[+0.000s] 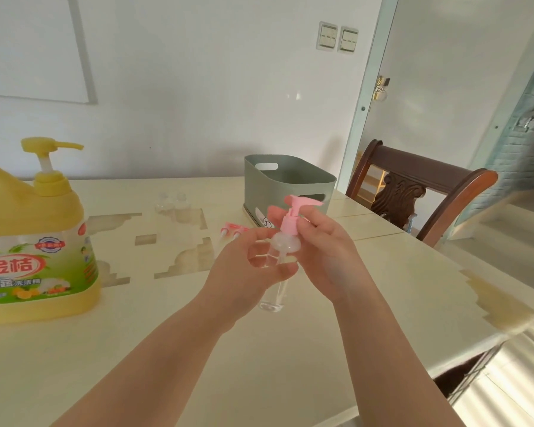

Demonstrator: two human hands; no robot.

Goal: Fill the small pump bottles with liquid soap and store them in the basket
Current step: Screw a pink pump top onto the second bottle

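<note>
Holding a small clear bottle point(283, 246) over a pale bench point(290, 365), a person works with both bare hands. The left hand point(247, 272) wraps its grip round the bottle's middle, fingers curled close. The bottle's base shows below that grip, and it is unclear whether it touches the bench. The right hand point(324, 251) pinches the pink pump point(291, 218) at its collar, just above the left grip, fingers closed as if to turn it. Whether the collar is going on or coming off cannot be told, nor whether soap is inside.

The bottle looks like light, thin, smooth plastic that is easy to squeeze out of shape and likely slippery if soap has run. A snug hold round the body seems best. The pump is better taken by its collar than by the spout, which would probably press down.

Beyond the left grip, spare pumps point(233, 229) lie flat, and farther off two open bottles point(174, 206) stand. A green basket point(272, 192) stands just beyond the right grip. A yellow soap jug point(37, 241) stands well to the left.
</note>
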